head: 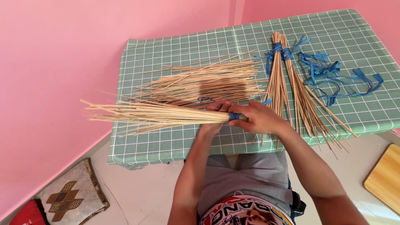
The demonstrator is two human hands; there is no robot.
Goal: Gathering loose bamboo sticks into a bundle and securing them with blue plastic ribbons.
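A bundle of thin tan sticks points left from my hands, fanning out over the table's near left edge. My left hand grips the bundle's end from above. Just to its right, my right hand is closed on the same end, where a blue strip is wrapped around the sticks. Behind the hands a loose pile of sticks lies on the green checked tablecloth.
Two stick bundles bound with blue strips lie fanned toward the near right of the table. Loose blue strips lie at the right. On the floor are a patterned cushion, a red object and a wooden board. Pink walls stand behind and left.
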